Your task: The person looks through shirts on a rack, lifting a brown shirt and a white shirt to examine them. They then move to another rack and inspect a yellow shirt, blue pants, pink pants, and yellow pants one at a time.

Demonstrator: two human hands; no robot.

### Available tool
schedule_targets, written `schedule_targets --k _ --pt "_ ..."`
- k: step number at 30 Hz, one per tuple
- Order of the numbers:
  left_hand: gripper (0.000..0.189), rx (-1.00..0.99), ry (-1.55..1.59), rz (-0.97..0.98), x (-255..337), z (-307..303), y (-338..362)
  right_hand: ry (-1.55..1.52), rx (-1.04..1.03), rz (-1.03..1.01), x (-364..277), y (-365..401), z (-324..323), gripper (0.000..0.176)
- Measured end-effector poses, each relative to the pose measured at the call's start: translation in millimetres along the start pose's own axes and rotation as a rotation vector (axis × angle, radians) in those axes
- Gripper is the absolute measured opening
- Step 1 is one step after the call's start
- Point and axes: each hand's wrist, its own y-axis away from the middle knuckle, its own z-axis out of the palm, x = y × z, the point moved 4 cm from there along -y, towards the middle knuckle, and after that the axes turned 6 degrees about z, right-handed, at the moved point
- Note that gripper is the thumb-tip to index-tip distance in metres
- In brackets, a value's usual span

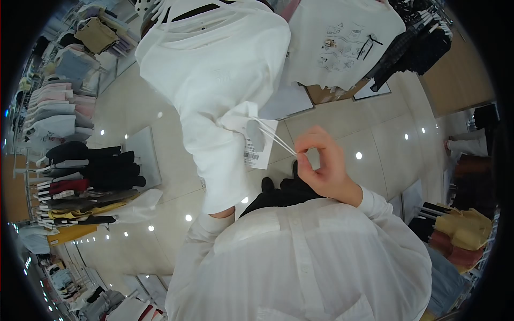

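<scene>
A white shirt [230, 64] hangs from a white hanger [166, 8] straight ahead of me, its lower part gathered and drawn toward my body. My left hand is inside the shirt's fabric; just the wrist [222, 213] shows below the cloth, so its fingers are hidden. My right hand [326, 166] pinches the end of a white string loop [277, 140] between thumb and forefinger. The loop is stretched taut from a white price tag [263, 155] with printed text and a barcode. The tag lies against the gathered cloth, beside a grey oval piece [255, 135].
Beside the shirt hangs another white top [342, 43] with a printed design and a black bow. Racks of dark clothes [101, 166] stand left, and folded trousers [460, 230] hang right. Below is a shiny tiled floor [353, 128] with a cardboard box [326, 95] under the rack.
</scene>
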Motion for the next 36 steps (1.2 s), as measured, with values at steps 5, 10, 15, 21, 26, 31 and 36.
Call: schedule_targets --k 5,10,15,21,26,31,36 --pt "0.035 0.019 -0.038 0.004 -2 -4 -6 -0.248 0.087 0.172 13 5 -6 0.018" --pt "0.034 0.003 -0.049 -0.008 -2 -1 -3 -0.403 0.205 0.182 16 -8 -27 0.02" --pt "0.029 0.096 0.019 0.011 -6 -3 -3 -0.32 0.232 0.171 23 -14 -30 0.022" --pt "0.033 0.085 -0.059 0.149 -4 -7 2 -0.225 0.113 0.189 21 -13 -13 0.027" --pt "0.036 0.077 -0.126 0.146 5 -10 -3 -0.185 -0.054 0.147 13 -18 1 0.033" --pt "0.038 0.057 0.113 0.077 -14 -7 -2 0.037 0.011 -0.029 -1 -27 8 0.044" --pt "0.039 0.029 0.163 0.158 8 -15 -20 0.244 -0.078 -0.194 -8 -46 13 0.046"
